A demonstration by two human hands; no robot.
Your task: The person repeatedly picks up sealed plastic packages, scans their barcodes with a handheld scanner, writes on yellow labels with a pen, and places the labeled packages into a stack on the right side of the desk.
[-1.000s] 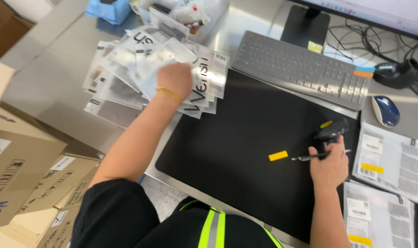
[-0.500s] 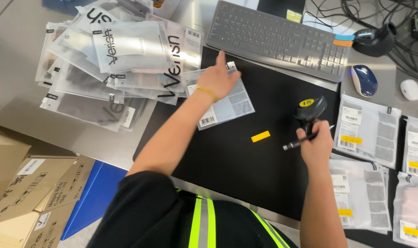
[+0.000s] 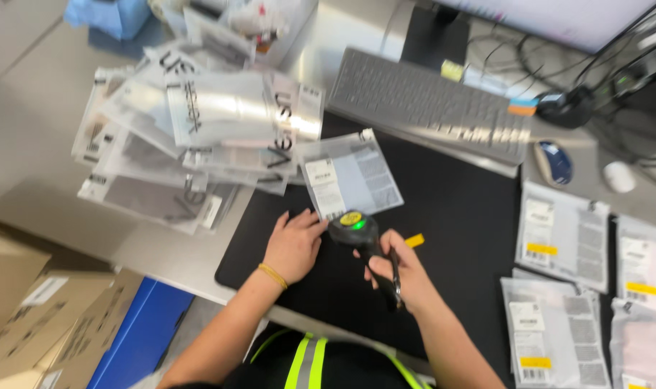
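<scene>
1. Gripping a black handheld scanner (image 3: 355, 229), the right hand (image 3: 404, 277) is keeping its fingers wrapped tight round the handle, together with a dark pen (image 3: 394, 277) lying along the palm; the scanner's head, lit green on top, is pointing toward twelve o'clock.
2. Lying just past the scanner's head, at twelve o'clock from it, is a clear flat bag (image 3: 351, 175) with white labels, resting on the black mat (image 3: 458, 216) near its far left corner.
3. Resting palm down on the mat, the left hand (image 3: 293, 245) is sitting at nine o'clock from the scanner, fingers loosely spread and holding nothing, fingertips just beside the bag's near edge; a yellow band is circling the wrist.
4. Sitting at three o'clock from the scanner, a small yellow tag (image 3: 414, 240) is lying on the mat, partly behind the right hand.
5. Spreading out at ten o'clock from the hands, a loose heap of clear bags (image 3: 198, 137) is covering the steel counter (image 3: 32, 144).
6. Stretching along the mat's far edge, at one o'clock, is a grey keyboard (image 3: 429, 108), with a blue mouse (image 3: 555, 162) beyond its right end.
7. Lying at three o'clock, off the mat's right side, are several labelled bags (image 3: 562, 234) with yellow stickers.
8. Standing at eight o'clock, below the counter's edge, are cardboard boxes (image 3: 25, 317).
</scene>
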